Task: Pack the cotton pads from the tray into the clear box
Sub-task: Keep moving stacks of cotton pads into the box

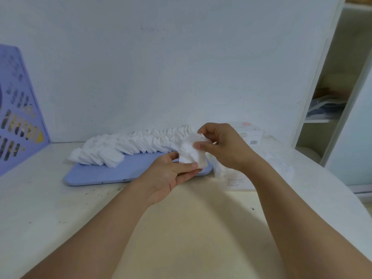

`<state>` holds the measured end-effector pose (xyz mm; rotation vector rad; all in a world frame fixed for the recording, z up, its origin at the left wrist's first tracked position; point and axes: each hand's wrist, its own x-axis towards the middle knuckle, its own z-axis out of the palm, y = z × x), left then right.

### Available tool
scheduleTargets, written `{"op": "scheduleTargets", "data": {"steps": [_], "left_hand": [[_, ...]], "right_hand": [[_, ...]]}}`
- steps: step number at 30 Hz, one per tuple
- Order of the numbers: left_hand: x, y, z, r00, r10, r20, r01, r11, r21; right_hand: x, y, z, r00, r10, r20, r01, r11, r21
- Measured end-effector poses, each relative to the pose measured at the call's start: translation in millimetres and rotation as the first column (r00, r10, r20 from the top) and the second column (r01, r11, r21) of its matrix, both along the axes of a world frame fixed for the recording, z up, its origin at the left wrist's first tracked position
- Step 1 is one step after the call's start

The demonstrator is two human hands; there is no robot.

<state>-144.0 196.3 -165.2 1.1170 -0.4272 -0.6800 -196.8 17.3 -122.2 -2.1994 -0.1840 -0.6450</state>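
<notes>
**Pads held over the tray's right end**

I see my left hand [173, 170] and right hand [219, 146] both gripping a bunch of cotton pads [191, 154] between them, above the tray [112, 172]; the clear box [225, 174] sits below my right hand.

Soft, even light fills the scene, slightly dim and cool, washing the wall [181, 57] in a bluish grey. Shadows are faint: a thin dark line lies under the near edge of the tray [96, 176], and a pale shade spreads on the table [50, 208] below the forearms. No harsh glare appears. Wide-angle distortion bends the shelf unit [330, 87] at 3 o'clock and curves the table edge. The picture is mildly soft overall, and the basket [18, 109] at 9 o'clock is blurred.
</notes>
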Motion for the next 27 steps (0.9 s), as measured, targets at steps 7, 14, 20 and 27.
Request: {"op": "scheduleTargets", "data": {"steps": [7, 14, 20, 27], "left_hand": [[1.8, 1.3, 1.2, 0.998, 0.031, 0.046, -0.034, 0.998, 0.047], [-2.6, 2.8, 1.3, 0.984, -0.004, 0.176, -0.015, 0.994, 0.109], [-3.2, 6.0, 3.9, 0.974, -0.015, 0.227, -0.03, 0.981, 0.192], [-7.5, -0.5, 5.6, 0.992, -0.034, 0.12, 0.014, 0.986, 0.164]], "right_hand": [[-11.1, -10.8, 5.8, 0.976, 0.163, -0.143, -0.131, 0.969, 0.211], [-8.1, 1.3, 2.5, 0.978, 0.109, -0.179, -0.097, 0.992, 0.076], [-8.1, -1.6, 2.4, 0.972, 0.116, -0.204, -0.1, 0.991, 0.089], [-7.6, 5.9, 1.4, 0.957, 0.149, -0.25, -0.139, 0.989, 0.054]]}}
